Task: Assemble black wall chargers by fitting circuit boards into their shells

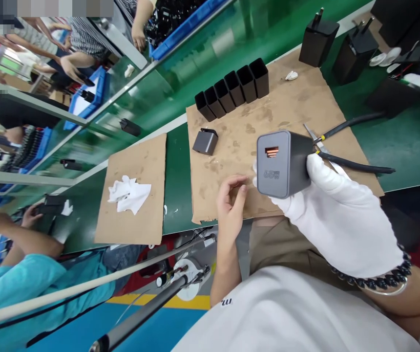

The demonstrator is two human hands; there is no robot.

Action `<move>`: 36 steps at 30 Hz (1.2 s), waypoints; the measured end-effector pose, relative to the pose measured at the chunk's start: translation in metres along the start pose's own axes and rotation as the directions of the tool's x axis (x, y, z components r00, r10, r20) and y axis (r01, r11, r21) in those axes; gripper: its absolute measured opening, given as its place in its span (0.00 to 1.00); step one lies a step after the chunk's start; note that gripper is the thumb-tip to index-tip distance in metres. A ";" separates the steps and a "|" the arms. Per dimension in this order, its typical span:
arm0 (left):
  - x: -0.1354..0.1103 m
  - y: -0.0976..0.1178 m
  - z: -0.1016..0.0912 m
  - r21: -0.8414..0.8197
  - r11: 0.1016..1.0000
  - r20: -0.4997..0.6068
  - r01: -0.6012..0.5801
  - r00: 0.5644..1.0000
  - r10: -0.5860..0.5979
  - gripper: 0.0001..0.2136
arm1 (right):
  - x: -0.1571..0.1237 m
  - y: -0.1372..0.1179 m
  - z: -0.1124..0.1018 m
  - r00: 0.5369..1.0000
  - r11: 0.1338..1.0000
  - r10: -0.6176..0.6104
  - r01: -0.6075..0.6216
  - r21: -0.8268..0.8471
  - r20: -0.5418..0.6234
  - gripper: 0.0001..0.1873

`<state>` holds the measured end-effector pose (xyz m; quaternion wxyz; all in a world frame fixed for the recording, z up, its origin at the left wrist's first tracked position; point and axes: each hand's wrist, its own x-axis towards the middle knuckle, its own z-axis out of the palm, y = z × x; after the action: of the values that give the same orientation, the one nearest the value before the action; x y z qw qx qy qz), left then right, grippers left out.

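My right hand point(338, 215) wears a white glove and grips a grey charger block point(283, 164) marked 65W, its orange port facing me, held above the stained cardboard mat point(279, 110). My bare left hand point(231, 205) rests at the mat's near edge, fingers loosely curled with nothing visible in them. Another grey charger point(205, 142) lies on the mat to the left. A row of several black open housings point(234, 89) stands at the mat's far side. Black-handled pliers point(345, 149) lie just behind my right hand.
Two black plug adapters point(336, 41) stand at the far right. A second cardboard sheet point(133, 193) holds a crumpled white cloth point(128, 193). The green conveyor belt point(202, 54) runs behind, with blue bins point(184, 24). A person in a teal sleeve point(23, 278) works at left.
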<state>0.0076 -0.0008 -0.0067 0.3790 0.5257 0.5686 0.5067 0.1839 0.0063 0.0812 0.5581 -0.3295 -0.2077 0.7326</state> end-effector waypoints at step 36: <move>-0.001 -0.001 0.016 0.569 0.705 0.064 -0.422 0.878 0.475 0.07 | 0.343 -0.137 0.010 0.955 -0.206 -0.260 0.089 -0.975 0.143 0.22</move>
<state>0.0232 0.0008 -0.0112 0.0453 0.7135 0.5637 0.4136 0.2153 0.3741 0.0948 0.2123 -0.6451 -0.7047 0.2052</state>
